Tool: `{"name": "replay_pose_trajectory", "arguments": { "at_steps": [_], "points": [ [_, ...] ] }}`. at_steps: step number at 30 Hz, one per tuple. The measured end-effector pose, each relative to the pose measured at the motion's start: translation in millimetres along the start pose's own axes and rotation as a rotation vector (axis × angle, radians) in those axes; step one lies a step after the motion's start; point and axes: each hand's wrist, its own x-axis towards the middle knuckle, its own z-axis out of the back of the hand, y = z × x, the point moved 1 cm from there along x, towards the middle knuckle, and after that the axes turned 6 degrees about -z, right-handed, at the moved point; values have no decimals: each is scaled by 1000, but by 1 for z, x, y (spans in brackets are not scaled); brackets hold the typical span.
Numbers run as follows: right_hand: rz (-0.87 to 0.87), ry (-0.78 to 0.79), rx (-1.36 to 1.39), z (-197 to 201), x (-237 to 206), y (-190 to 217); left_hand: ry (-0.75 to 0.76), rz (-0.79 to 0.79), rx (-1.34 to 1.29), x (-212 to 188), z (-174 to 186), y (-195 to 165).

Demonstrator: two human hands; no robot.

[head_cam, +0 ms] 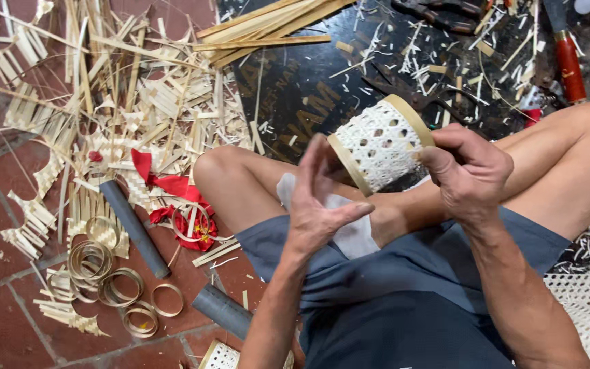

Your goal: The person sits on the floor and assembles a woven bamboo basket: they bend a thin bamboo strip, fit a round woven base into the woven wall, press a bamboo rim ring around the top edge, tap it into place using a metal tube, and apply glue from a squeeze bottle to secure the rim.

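Note:
A small woven white basket (pixel 382 143) with tan bamboo rims hangs above my crossed legs, tilted on its side. My right hand (pixel 469 174) grips its right side and rim. My left hand (pixel 319 198) is raised flat, fingers together, with the fingertips against the basket's near rim. A white cloth (pixel 349 229) lies on my lap below the left hand.
Bamboo strips and woven offcuts (pixel 138 96) litter the brick floor at left. Several bamboo rings (pixel 114 287) and two grey tubes (pixel 134 229) lie near my knee. A red cloth (pixel 172 188) sits beside it. A black board (pixel 302 89) with tools and a red-handled tool (pixel 569 61) lies ahead.

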Motion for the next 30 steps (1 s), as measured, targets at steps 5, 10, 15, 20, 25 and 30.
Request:
{"name": "replay_pose_trajectory", "arguments": {
  "at_steps": [5,10,15,20,25,30],
  "points": [
    [-90,-59,180,-7,-12,-27,-87,-85,297,-12,-3,5],
    [-407,-75,453,-5,-14,-47,-121,-78,313,-21,0,4],
    [-554,-88,537,-2,-12,-63,-142,-48,32,-24,2,21],
    [-405,-98,633,11,-6,-42,-54,35,74,-22,15,36],
    [290,212,-323,25,8,19,-164,395,-570,-7,20,61],
    [530,389,-539,13,9,42,-185,498,-714,-4,2,92]
  ]
}}
